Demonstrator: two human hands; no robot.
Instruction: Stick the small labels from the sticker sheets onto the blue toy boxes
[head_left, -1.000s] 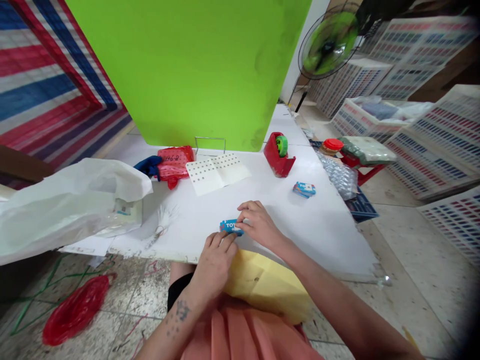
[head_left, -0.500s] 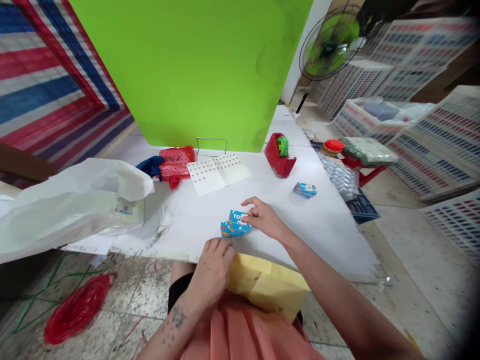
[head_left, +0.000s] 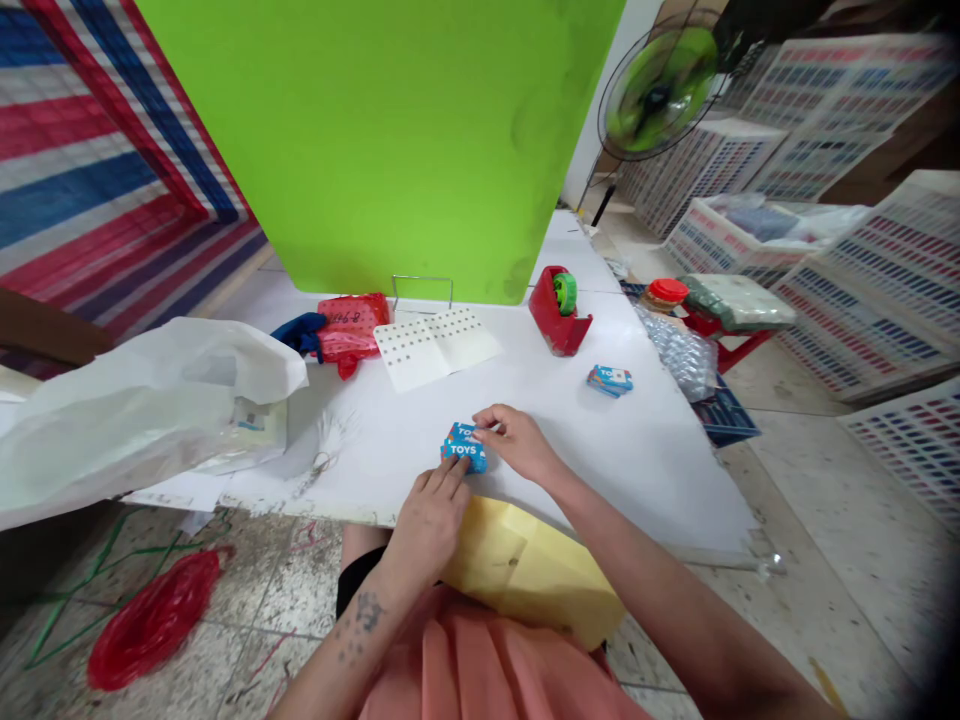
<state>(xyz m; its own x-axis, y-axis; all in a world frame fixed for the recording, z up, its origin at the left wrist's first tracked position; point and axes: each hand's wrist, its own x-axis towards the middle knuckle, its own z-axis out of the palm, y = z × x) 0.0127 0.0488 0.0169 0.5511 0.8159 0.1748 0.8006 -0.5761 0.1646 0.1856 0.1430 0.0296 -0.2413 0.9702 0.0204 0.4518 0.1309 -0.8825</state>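
Observation:
Small blue cards (head_left: 465,450) with white "TOYS" lettering lie overlapping near the front edge of the white table. My left hand (head_left: 431,505) rests at their near side, its fingers stretched out and lying on the front card. From the right, my right hand (head_left: 517,442) pinches the upper right part of the back card between thumb and forefinger, and covers that corner. Farther right lies a small pile of similar blue cards (head_left: 610,380), the top one bearing a white square sticker. A white sheet of small square stickers (head_left: 439,345) is behind the cards.
A red tape dispenser (head_left: 559,315) stands behind the right pile. A red package (head_left: 351,325), a blue glove (head_left: 301,332) and a white plastic bag (head_left: 150,400) are at left. The green panel (head_left: 375,150) rises behind. Yellow paper (head_left: 532,575) covers my lap.
My left fingers have moved forward onto the front card. The cards have shifted slightly and lie straighter, and my right hand has moved a little left with the back card.

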